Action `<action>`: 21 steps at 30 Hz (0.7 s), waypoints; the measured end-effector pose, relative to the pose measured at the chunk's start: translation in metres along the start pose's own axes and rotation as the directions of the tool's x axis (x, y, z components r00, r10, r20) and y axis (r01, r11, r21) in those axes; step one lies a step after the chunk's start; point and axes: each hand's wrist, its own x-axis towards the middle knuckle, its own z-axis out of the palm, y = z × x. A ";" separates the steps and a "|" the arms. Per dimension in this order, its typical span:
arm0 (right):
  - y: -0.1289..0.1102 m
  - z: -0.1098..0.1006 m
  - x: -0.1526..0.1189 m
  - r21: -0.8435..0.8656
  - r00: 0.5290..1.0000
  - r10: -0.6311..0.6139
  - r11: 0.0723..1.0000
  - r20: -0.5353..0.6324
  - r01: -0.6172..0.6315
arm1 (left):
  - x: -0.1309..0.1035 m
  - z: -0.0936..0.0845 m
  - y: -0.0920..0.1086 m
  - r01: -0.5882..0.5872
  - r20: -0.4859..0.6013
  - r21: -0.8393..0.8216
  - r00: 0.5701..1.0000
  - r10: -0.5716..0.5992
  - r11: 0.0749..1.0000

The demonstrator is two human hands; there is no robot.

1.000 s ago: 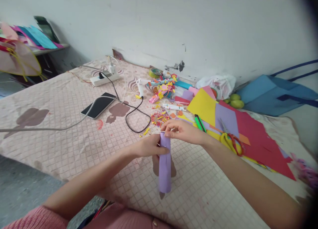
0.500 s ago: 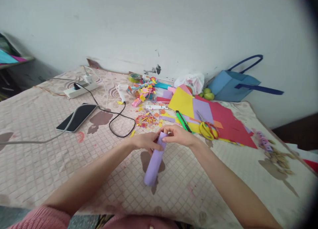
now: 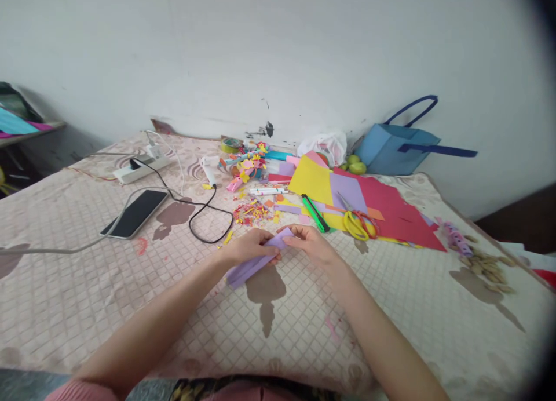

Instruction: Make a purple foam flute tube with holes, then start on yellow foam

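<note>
A rolled purple paper [image 3: 248, 269] slants above the table cloth, its lower end toward the left. My left hand [image 3: 254, 245] wraps round its middle, thumb lying along the top. At the upper right end, my right hand [image 3: 306, 240] pinches the paper's edge between thumb and fingers. Beyond the hands lie a green utility knife [image 3: 315, 213], yellow-handled scissors [image 3: 357, 225] and a heap of small paper scraps [image 3: 252, 212]. Some fingertips are hidden behind the roll.
Coloured paper sheets [image 3: 382, 210] spread to the right. A white glue gun [image 3: 208, 172] trails a black cord. Left are a phone [image 3: 136, 214] and a power strip [image 3: 141, 170]. A blue bag [image 3: 393, 149] stands by the wall; peanuts [image 3: 484, 268] lie far right.
The purple roll has turned from nearly upright to a flatter slant, its lower end swinging left and up. Both hands still hold it. The head view has shifted slightly.
</note>
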 end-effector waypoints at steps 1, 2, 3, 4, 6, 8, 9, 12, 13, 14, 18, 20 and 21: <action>0.000 -0.001 -0.002 0.003 1.000 -0.004 1.000 0.004 0.004 | -0.001 0.001 0.001 0.020 -0.009 -0.008 1.000 -0.020 1.000; -0.001 -0.001 -0.004 0.004 1.000 -0.005 1.000 0.010 0.005 | -0.001 0.002 0.001 0.039 -0.013 -0.017 0.999 -0.040 0.999; -0.001 -0.001 -0.005 0.003 1.000 -0.006 1.000 0.015 0.006 | -0.002 0.002 0.001 0.052 -0.012 -0.024 0.999 -0.053 0.998; -0.002 -0.001 -0.006 -0.002 1.000 -0.009 1.000 0.013 0.009 | -0.002 0.003 0.001 0.059 -0.007 -0.027 0.998 -0.060 0.998; -0.003 0.002 -0.007 -0.015 1.000 -0.026 1.000 -0.014 0.026 | -0.003 0.003 0.000 0.058 0.007 -0.025 0.998 -0.058 0.998; -0.003 0.007 -0.006 -0.025 0.997 -0.046 0.999 -0.061 0.045 | -0.002 0.003 -0.002 0.047 0.021 -0.012 0.999 -0.046 0.999; -0.003 0.009 -0.006 -0.027 0.995 -0.054 0.998 -0.083 0.051 | -0.002 0.003 -0.003 0.044 0.025 -0.007 0.999 -0.043 0.999; -0.001 0.013 -0.005 -0.027 0.992 -0.054 0.998 -0.118 0.051 | -0.003 0.003 -0.003 0.054 0.025 -0.014 0.998 -0.054 0.998; 0.000 0.013 -0.004 -0.025 0.992 -0.049 0.999 -0.120 0.046 | -0.004 0.002 -0.003 0.063 0.022 -0.020 0.998 -0.063 0.998; 0.001 0.012 -0.004 -0.021 0.992 -0.041 0.999 -0.118 0.039 | -0.004 0.002 -0.002 0.071 0.018 -0.030 0.997 -0.070 0.997; 0.004 0.009 -0.004 -0.003 0.994 -0.014 1.000 -0.106 0.014 | -0.005 0.001 -0.002 0.079 0.020 -0.076 0.997 -0.078 0.994; 0.004 0.008 -0.004 0.001 0.995 -0.007 1.000 -0.102 0.007 | -0.004 0.001 -0.003 0.076 0.030 -0.096 0.997 -0.073 0.992; 0.003 0.009 -0.005 0.001 0.995 -0.003 1.000 -0.102 0.003 | -0.004 0.002 -0.003 0.075 0.034 -0.101 0.997 -0.072 0.992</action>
